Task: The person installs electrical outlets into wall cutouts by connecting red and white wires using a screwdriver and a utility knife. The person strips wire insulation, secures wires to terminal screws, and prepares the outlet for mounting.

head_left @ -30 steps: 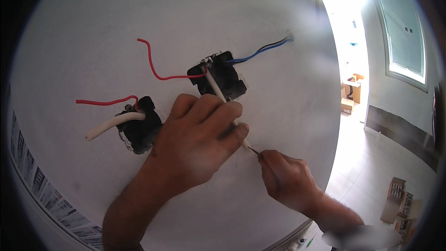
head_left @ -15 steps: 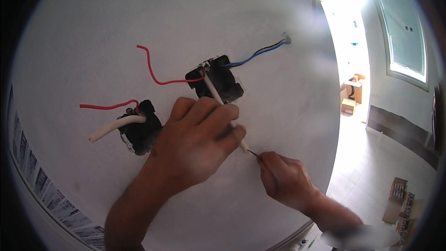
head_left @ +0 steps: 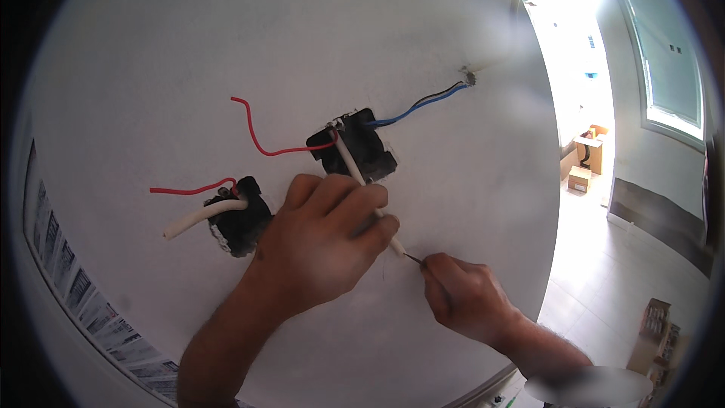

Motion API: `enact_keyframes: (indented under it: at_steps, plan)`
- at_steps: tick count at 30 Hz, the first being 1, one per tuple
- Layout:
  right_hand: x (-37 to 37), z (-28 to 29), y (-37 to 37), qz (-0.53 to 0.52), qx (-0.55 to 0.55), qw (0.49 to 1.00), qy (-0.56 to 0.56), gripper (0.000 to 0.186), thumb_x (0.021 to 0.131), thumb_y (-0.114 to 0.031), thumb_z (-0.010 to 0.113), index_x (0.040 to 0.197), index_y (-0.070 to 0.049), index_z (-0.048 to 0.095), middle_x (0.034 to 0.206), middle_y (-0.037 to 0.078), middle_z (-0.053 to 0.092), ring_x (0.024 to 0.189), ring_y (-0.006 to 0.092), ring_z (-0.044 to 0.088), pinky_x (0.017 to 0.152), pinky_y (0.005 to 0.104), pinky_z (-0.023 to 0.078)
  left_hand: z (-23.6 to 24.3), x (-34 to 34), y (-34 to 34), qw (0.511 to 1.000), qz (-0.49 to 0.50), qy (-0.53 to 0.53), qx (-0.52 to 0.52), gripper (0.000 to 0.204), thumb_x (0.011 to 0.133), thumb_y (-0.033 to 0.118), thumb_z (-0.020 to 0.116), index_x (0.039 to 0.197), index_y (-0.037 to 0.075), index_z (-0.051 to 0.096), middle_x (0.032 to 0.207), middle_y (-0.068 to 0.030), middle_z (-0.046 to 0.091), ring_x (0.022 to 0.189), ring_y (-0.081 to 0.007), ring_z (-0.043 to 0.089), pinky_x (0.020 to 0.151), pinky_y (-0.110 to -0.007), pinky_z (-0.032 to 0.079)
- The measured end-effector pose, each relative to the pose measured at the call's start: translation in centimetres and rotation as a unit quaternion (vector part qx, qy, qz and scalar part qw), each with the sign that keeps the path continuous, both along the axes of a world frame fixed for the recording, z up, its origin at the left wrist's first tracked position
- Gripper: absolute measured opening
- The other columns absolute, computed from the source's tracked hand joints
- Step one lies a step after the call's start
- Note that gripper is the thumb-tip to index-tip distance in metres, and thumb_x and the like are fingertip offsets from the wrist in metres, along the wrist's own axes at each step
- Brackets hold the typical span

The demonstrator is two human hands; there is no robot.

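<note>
My left hand is closed round a white sheathed cable that comes out of the right-hand black wall box. The cable's cut end sticks out below my fingers. At that end my right hand pinches a thin dark piece, whose tip meets the cable; whether it is a wire or a slim tool cannot be told. A red wire curls out of the same box to the left. From its upper right side run blue and black wires to a hole in the wall.
To the left, a second black wall box holds another white cable and a red wire. Printed paper lines the lower left edge of the white wall. Cardboard boxes stand on the floor beyond the wall's right edge.
The view has shifted a little, so the wall boxes and wires sit lower in the picture. Both hands keep the same hold, with the thin dark piece still at the cable's end.
</note>
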State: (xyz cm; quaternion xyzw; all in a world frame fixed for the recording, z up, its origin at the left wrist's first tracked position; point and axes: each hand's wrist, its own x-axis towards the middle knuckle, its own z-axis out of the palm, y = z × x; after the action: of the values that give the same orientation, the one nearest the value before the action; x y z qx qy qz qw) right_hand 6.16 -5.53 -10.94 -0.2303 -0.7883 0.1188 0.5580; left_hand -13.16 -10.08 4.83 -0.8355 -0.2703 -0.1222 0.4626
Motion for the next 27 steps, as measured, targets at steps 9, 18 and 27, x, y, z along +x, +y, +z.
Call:
enact_keyframes:
  at_steps: [9,18,27]
  plan:
    - [0.7,0.1,1.2,0.034,0.014,0.999,-0.001,0.012,0.093,-0.005,0.065,0.099,-0.004,0.055,0.073,0.016,0.066,0.061,0.0411,0.066,0.055,0.0497,0.053,0.2,0.2,-0.1,1.0,0.018,-0.001,-0.008,0.021,0.078,0.018,0.085,0.099,0.016,0.078,0.108,0.0002,0.065,0.103,-0.0205,0.061,0.089,-0.039,0.041]
    - [1.3,0.7,2.3,0.071,0.022,0.997,-0.029,0.011,0.094,-0.006,0.064,0.098,-0.005,0.054,0.071,0.016,0.065,0.059,0.0407,0.065,0.054,0.0497,0.053,0.4,0.5,-0.5,0.998,0.045,-0.013,-0.038,0.025,0.077,0.018,0.085,0.099,0.017,0.075,0.11,-0.0003,0.063,0.105,-0.0228,0.06,0.09,-0.041,0.041]
    - [2.0,1.5,2.7,0.102,0.033,0.992,-0.068,0.012,0.095,-0.006,0.063,0.093,-0.004,0.052,0.067,0.016,0.063,0.057,0.04,0.064,0.053,0.0503,0.052,1.1,0.7,-1.2,0.994,0.062,-0.024,-0.082,0.026,0.077,0.017,0.086,0.1,0.018,0.074,0.11,-0.0005,0.062,0.106,-0.0239,0.058,0.09,-0.042,0.041]
